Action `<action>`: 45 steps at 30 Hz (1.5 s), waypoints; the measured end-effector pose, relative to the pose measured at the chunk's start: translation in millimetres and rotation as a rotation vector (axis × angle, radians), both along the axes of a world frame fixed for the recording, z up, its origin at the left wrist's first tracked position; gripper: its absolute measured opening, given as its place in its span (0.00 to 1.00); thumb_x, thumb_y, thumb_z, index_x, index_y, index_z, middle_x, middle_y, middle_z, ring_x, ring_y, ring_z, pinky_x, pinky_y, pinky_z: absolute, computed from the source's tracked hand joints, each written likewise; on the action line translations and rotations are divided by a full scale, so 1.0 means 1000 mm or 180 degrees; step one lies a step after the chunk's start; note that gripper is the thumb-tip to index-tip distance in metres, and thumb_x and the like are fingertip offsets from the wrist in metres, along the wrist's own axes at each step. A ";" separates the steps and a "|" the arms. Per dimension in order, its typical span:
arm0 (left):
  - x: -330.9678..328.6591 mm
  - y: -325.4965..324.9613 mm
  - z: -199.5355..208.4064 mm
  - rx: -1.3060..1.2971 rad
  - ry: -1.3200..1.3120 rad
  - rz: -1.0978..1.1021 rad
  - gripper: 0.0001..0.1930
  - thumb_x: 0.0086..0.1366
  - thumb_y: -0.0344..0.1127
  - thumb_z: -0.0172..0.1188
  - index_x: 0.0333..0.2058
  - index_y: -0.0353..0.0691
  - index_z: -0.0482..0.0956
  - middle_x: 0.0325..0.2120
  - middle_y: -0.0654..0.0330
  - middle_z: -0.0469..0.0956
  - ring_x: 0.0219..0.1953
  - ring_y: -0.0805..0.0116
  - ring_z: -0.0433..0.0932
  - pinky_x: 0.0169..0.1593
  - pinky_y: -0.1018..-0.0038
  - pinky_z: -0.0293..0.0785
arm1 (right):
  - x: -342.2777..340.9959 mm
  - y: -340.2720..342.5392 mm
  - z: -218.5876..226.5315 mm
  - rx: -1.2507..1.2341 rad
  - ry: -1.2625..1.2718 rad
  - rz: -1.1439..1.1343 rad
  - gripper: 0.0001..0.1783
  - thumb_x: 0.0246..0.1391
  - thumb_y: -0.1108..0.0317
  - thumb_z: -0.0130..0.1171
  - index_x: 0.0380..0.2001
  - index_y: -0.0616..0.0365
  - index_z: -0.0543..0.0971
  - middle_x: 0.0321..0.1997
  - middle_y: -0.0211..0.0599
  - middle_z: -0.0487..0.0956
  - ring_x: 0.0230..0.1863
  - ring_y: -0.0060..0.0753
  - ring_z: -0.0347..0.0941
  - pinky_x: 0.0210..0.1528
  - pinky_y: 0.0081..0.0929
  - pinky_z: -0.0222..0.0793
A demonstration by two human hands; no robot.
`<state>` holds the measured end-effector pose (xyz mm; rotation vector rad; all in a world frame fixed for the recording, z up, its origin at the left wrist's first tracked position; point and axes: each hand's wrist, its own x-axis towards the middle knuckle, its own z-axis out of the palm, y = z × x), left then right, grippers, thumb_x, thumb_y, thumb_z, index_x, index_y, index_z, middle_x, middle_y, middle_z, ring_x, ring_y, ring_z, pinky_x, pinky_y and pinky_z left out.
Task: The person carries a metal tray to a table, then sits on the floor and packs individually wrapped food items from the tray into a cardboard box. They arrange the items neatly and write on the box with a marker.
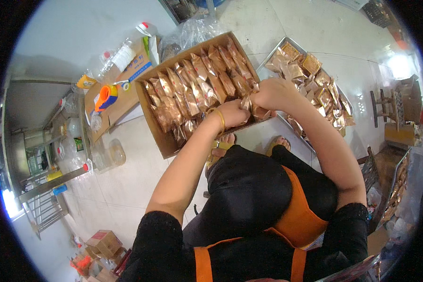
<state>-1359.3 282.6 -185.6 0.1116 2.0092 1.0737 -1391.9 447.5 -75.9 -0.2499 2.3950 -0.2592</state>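
Note:
An open cardboard box (156, 123) stands in front of me, filled with upright rows of shiny gold-wrapped packets (191, 84). At its near right corner, a gold packet (260, 112) sits between my two hands. My right hand (276, 95) is closed over the top of that packet. From the left, my left hand (233, 114) reaches in over the box's near edge, its fingers closed against the same packet; its fingertips are partly hidden. To the right lies a metal tray (266, 61) heaped with loose gold packets (315, 77).
On the left, an orange and blue tape dispenser (106, 97) and a small tape roll (126, 86) lie on flattened cardboard (119, 107). Plastic bottles (123, 55) and a clear plastic bag (197, 32) are beyond. A wooden chair (385, 107) stands at the right. My feet are just below the box.

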 end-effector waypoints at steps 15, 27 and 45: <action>0.035 -0.005 -0.051 0.0380 0.0754 0.0927 0.29 0.60 0.34 0.57 0.60 0.33 0.65 0.49 0.48 0.78 0.50 0.58 0.78 0.55 0.66 0.72 | 0.034 -0.015 -0.018 0.0255 0.1304 0.0718 0.13 0.49 0.68 0.59 0.38 0.60 0.84 0.34 0.44 0.83 0.41 0.43 0.81 0.36 0.31 0.78; 0.011 -0.009 -0.043 0.0015 0.1111 0.0280 0.25 0.53 0.47 0.70 0.42 0.33 0.81 0.40 0.43 0.82 0.44 0.49 0.81 0.45 0.63 0.76 | 0.034 -0.010 -0.056 -0.1150 0.1242 0.0458 0.10 0.45 0.73 0.57 0.28 0.68 0.84 0.33 0.54 0.83 0.36 0.52 0.82 0.36 0.36 0.77; 0.002 0.007 0.052 -0.0530 -0.0434 -0.0088 0.21 0.67 0.44 0.58 0.49 0.30 0.77 0.41 0.47 0.82 0.44 0.60 0.80 0.51 0.68 0.73 | -0.149 0.313 -0.295 0.0663 0.1954 -0.1528 0.41 0.55 0.70 0.53 0.71 0.56 0.50 0.75 0.42 0.52 0.76 0.47 0.44 0.71 0.55 0.52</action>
